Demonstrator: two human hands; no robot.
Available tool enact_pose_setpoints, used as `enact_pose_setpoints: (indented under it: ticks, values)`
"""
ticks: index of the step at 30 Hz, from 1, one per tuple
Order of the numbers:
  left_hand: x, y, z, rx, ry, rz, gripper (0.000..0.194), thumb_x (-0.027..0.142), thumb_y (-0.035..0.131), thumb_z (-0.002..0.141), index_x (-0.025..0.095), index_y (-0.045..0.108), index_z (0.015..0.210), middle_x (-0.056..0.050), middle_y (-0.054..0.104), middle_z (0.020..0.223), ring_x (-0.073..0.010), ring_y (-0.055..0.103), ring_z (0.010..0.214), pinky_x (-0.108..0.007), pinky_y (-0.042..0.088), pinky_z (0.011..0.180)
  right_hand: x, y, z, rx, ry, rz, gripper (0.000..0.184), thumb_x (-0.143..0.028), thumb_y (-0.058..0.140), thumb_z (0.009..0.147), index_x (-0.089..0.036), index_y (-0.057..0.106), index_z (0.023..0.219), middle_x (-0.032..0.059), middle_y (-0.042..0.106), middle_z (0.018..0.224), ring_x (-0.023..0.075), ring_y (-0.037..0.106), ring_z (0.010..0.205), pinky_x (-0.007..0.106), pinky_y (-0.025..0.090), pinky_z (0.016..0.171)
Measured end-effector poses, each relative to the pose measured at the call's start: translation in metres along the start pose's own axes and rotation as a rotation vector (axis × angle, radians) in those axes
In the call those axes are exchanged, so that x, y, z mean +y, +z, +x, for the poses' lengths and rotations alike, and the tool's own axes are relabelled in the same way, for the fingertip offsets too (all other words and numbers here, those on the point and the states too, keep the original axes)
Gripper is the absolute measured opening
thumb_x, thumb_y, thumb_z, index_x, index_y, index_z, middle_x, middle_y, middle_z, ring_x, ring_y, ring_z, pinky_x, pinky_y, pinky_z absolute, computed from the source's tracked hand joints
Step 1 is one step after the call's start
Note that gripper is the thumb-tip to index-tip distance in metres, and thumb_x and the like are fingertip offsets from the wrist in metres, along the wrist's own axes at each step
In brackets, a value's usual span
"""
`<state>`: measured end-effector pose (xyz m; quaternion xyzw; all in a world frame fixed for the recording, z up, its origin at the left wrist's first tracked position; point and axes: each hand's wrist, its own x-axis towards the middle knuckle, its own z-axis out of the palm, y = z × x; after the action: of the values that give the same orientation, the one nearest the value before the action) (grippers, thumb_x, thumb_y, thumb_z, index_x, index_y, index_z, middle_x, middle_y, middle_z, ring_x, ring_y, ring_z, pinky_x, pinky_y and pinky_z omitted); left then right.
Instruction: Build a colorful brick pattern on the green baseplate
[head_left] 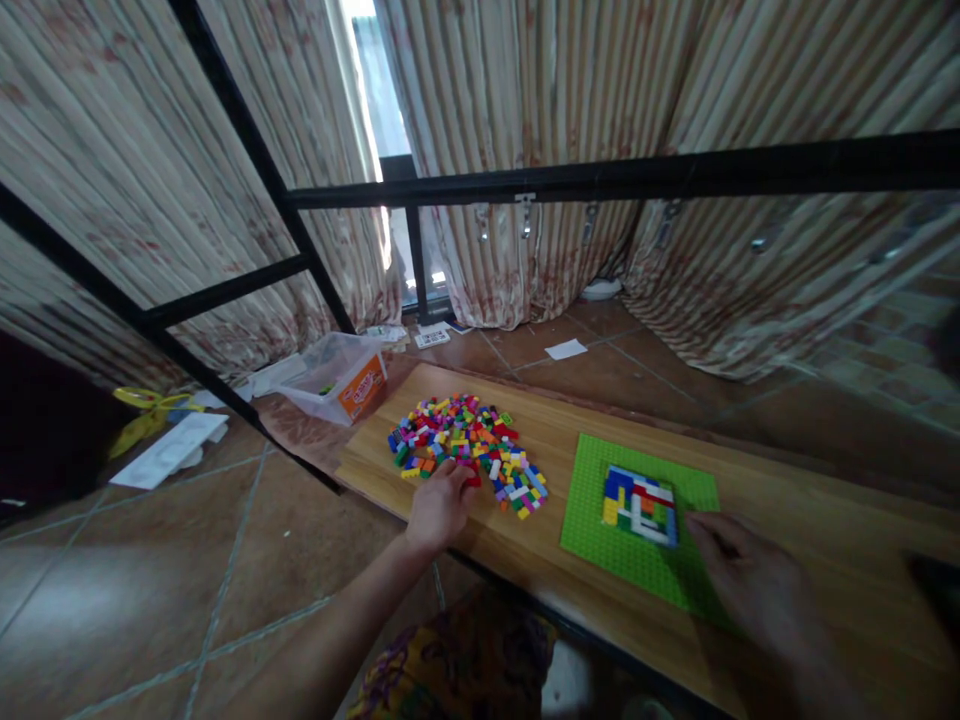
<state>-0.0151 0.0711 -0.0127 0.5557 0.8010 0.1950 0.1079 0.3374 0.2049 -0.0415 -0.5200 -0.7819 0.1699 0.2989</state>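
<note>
A pile of small coloured bricks lies on a wooden table. My left hand reaches into the near edge of the pile, its fingers curled over a red brick. A green baseplate lies to the right of the pile, with a flat patch of joined blue, white, red and yellow bricks on it. My right hand rests on the baseplate's near right corner, fingers pointing toward the patch; it is blurred and I see nothing in it.
A clear plastic box with an orange label lies tipped on the floor beyond the table's left end. Black metal frame bars cross in front of the curtains. Papers and a yellow object lie on the tiled floor at left.
</note>
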Motion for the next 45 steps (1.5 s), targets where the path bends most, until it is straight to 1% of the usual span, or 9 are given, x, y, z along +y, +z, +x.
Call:
enact_pose_setpoints:
  ticks: [6,11,15,20,25,30,35,41,45]
  values:
    - [0.017,0.002,0.002,-0.017,0.050,-0.248,0.013,0.022,0.051,0.087,0.021,0.063,0.092,-0.002,0.065,0.089,-0.0160,0.060,0.077,-0.026,0.046,0.073,-0.013,-0.007,0.003,0.046,0.028,0.044,0.035,-0.049,0.047,0.085,-0.022,0.069,0.086,0.0072,0.071,0.091,0.0230,0.067,0.078,0.036,0.052,0.075]
    - [0.059,0.010,0.000,-0.129,0.135,-0.516,0.019,0.020,0.050,0.087,0.020,0.066,0.095,-0.002,0.069,0.089,-0.0154,0.062,0.080,-0.025,0.046,0.075,-0.023,-0.016,0.004,0.068,0.046,0.089,0.033,-0.045,0.047,0.087,-0.020,0.069,0.089,0.0071,0.070,0.093,0.0204,0.066,0.082,0.032,0.051,0.075]
    - [0.096,0.032,0.008,-0.214,0.175,-0.710,0.018,0.025,0.052,0.087,0.018,0.067,0.096,-0.003,0.069,0.086,-0.0150,0.062,0.078,-0.024,0.047,0.071,-0.025,-0.017,0.003,0.070,0.073,0.138,0.031,-0.044,0.050,0.087,-0.020,0.070,0.091,0.0068,0.070,0.095,0.0193,0.065,0.082,0.030,0.051,0.073]
    - [0.137,0.067,0.028,-0.280,0.113,-0.855,0.014,0.022,0.062,0.079,0.016,0.063,0.091,-0.002,0.067,0.078,-0.0137,0.060,0.071,-0.023,0.046,0.064,-0.029,-0.015,0.000,-0.070,0.039,0.280,0.031,-0.045,0.057,0.086,-0.024,0.068,0.105,0.0046,0.068,0.100,0.0173,0.064,0.081,0.030,0.050,0.074]
    - [0.166,0.085,0.037,-0.461,0.055,-1.016,0.013,0.018,0.063,0.076,0.016,0.059,0.088,0.002,0.061,0.069,-0.0096,0.055,0.055,-0.021,0.044,0.054,-0.036,-0.013,-0.001,-0.238,-0.035,0.352,0.033,-0.045,0.058,0.086,-0.029,0.065,0.115,0.0033,0.065,0.108,0.0183,0.062,0.096,0.032,0.048,0.087]
    - [0.177,0.092,0.038,-0.496,0.047,-1.043,0.012,0.017,0.061,0.076,0.014,0.058,0.088,0.003,0.056,0.065,-0.0085,0.051,0.052,-0.021,0.042,0.052,-0.035,-0.014,0.002,-0.259,-0.026,0.331,0.027,-0.043,0.053,0.090,-0.028,0.068,0.106,0.0032,0.065,0.103,0.0189,0.062,0.097,0.034,0.047,0.089]
    - [0.169,0.085,0.042,-0.364,0.122,-0.795,0.014,0.018,0.053,0.081,0.014,0.064,0.089,0.001,0.058,0.066,-0.0109,0.052,0.060,-0.022,0.041,0.058,-0.027,-0.011,0.005,-0.200,0.023,0.254,0.025,-0.041,0.054,0.087,-0.027,0.070,0.101,0.0039,0.064,0.101,0.0199,0.061,0.094,0.034,0.048,0.083]
    - [0.161,0.074,0.034,-0.469,0.142,-0.679,0.030,0.024,0.042,0.088,0.013,0.069,0.098,0.003,0.055,0.058,-0.0118,0.049,0.055,-0.023,0.038,0.056,-0.024,-0.002,0.007,-0.161,0.012,0.172,0.023,-0.040,0.058,0.084,-0.028,0.074,0.095,0.0056,0.061,0.103,0.0218,0.059,0.096,0.039,0.046,0.089]
    - [0.166,0.072,0.028,-0.457,0.232,-0.604,0.032,0.022,0.040,0.088,0.015,0.070,0.095,0.001,0.057,0.060,-0.0131,0.052,0.059,-0.023,0.040,0.061,-0.021,0.002,0.008,-0.181,0.004,0.167,0.023,-0.040,0.059,0.083,-0.028,0.075,0.094,0.0065,0.060,0.104,0.0224,0.058,0.098,0.039,0.046,0.089]
